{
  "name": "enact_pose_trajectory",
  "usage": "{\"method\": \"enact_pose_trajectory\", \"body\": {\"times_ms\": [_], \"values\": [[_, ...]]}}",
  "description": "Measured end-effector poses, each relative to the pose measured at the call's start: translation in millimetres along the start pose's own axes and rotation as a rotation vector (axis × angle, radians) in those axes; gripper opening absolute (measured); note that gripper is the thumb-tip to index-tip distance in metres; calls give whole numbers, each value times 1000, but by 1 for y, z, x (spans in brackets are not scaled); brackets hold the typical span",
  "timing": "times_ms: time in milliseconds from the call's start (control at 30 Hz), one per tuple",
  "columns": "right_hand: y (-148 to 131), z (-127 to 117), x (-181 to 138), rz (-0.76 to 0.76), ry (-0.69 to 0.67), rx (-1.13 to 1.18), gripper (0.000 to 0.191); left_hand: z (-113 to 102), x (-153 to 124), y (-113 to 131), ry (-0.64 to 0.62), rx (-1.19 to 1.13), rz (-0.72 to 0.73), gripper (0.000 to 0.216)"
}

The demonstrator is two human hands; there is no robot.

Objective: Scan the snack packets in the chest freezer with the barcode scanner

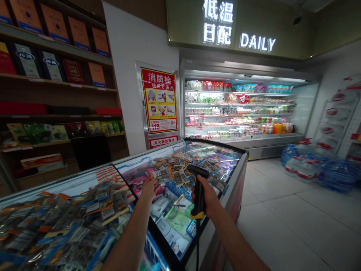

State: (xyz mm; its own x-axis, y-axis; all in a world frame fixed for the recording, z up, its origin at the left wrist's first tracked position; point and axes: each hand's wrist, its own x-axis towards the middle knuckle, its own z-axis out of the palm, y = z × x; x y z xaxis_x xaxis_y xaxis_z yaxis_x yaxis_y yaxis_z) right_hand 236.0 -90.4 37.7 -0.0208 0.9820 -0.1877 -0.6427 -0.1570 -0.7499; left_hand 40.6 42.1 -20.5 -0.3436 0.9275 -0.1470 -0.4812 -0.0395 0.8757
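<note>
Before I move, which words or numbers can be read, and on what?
"低温日配": overhead sign
"DAILY": same sign
"消防栓使用方法": red poster
"119": same poster
"灭火器放置点": lower red sign
Too small or blurred to read surely: packets, boxes, shelf tags, bottle labels, poster's fine print.

The barcode scanner is black, with a yellow-orange foot on its handle and a dark cable running straight down from it. It is held off the surface, handle nearly upright and head uppermost. Behind it, flat clear packets with orange or blue edges and white printed labels lie overlapping at mixed angles on the glass top of a chest freezer. One orange-edged packet lies at the pile's left side, its contents too blurred to tell.
</note>
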Motion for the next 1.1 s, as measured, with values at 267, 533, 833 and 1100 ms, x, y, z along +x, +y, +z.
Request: {"method": "enact_pose_trajectory", "body": {"times_ms": [267, 533, 833, 1100], "values": [[14, 12, -2, 40, -87, 52, 28, -1, -22, 26, -32, -186, -20, 28], [18, 24, -4, 65, -125, 79, 29, -3, -21, 22, -20, -246, -11, 32], [21, 30, -9, 74, -178, 42, 30, -5, -21, 20, -11, -225, 7, 34], [16, 27, -12, 50, -152, 42, 30, -7, -25, 25, 25, -185, 19, 31]]}}
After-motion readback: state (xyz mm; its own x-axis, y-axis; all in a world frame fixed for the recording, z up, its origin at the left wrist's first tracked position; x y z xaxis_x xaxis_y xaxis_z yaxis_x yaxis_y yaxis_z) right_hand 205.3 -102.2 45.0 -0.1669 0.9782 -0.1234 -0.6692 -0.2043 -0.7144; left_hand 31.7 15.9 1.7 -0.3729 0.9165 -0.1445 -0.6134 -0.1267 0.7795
